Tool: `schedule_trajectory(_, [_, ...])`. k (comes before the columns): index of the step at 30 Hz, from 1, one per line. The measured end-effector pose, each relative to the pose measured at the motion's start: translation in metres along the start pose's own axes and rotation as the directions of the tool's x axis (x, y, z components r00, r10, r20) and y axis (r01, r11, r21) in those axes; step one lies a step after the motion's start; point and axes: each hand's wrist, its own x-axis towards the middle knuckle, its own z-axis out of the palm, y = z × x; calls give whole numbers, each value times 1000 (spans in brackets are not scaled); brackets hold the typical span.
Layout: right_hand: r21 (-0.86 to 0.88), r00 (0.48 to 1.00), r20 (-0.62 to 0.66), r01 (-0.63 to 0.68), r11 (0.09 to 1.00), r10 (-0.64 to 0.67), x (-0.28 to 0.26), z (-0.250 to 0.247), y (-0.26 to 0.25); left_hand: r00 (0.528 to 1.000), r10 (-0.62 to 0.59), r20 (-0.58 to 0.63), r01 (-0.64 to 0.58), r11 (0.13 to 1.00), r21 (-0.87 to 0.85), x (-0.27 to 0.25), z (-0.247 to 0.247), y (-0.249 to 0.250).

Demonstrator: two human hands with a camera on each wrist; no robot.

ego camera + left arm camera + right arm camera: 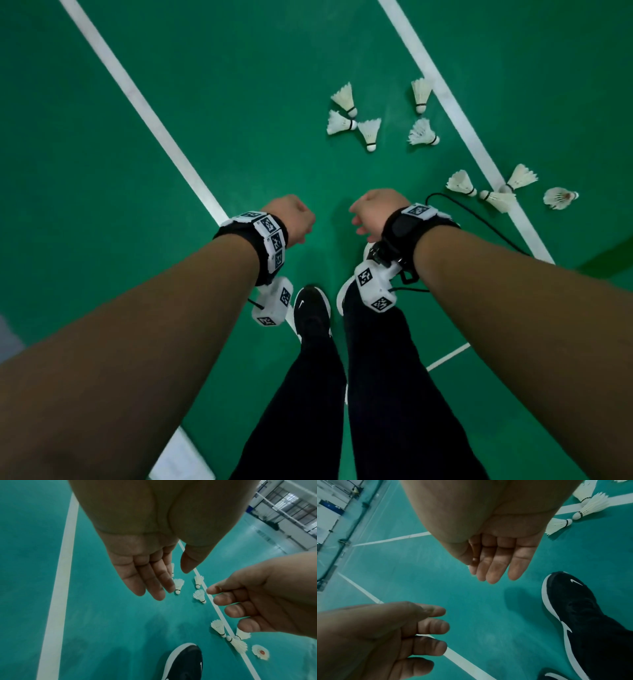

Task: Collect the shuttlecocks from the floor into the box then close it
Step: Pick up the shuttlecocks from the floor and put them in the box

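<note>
Green court floor [239, 85] with white boundary lines [144, 102]; the person stands on it in black trainers [311, 308], both forearms held out forward, each wrist carrying a strap with marker tags. Left hand [291, 217]: released, fingers straight and together in the left wrist view, holding nothing. Right hand [373, 212]: released, fingers relaxed and lightly bent, holding nothing. White feather shuttlecocks, nine counted in the head view, all lying on the floor ahead and to the right of the feet, well apart from both hands. Far group, five: three close together left of the right-hand line, one [344, 99] beside a pair [339, 123] whose cork ends nearly meet, and two [420, 94] near the line itself. Near group, four [496, 198]: three clustered with corks almost touching across the line, and one lying apart to their right, open skirt facing the camera. A thin black cable [479, 219] trails from the right wrist. Box: not in view in any picture. Progress, as judged: collection not yet begun; all nine remain to be gathered, boxed, and the box closed.
</note>
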Motion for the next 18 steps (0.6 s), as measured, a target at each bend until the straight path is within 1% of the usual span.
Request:
schedule_trajectory(2, [6, 1000, 7, -11, 1000, 11, 17, -11, -9, 1000, -6, 17, 6, 1000, 29, 19, -12, 23])
schedule_trajectory(5, [-4, 1000, 25, 5, 1000, -4, 51, -34, -25, 1000, 16, 18, -16, 1000, 13, 49, -26, 63])
schedule_trajectory(8, [12, 999, -13, 34, 999, -34, 87, -58, -37, 1000, 20, 9, -20, 999, -34, 87, -28, 98])
schedule_trajectory(11, [40, 998, -57, 18, 999, -16, 120, -74, -41, 1000, 30, 4, -29, 994, -101, 123, -22, 121])
schedule_trajectory(13, [-19, 996, -94, -3, 1000, 1, 149, -79, -36, 999, 22, 27, -19, 993, -118, 159, -13, 128])
schedule_trajectory(15, [-141, 987, -162, -5, 990, -18, 178, -79, -30, 999, 14, 47, -8, 992, -122, 197, -4, 124])
schedule_trajectory(16, [-168, 979, -203, -2, 986, -33, 194, -76, -28, 999, 10, 40, -5, 992, -125, 216, 0, 119])
schedule_trajectory(18, [-134, 969, -247, -6, 991, -27, 228, -67, -24, 1000, -12, -7, 11, 991, -131, 251, 8, 107])
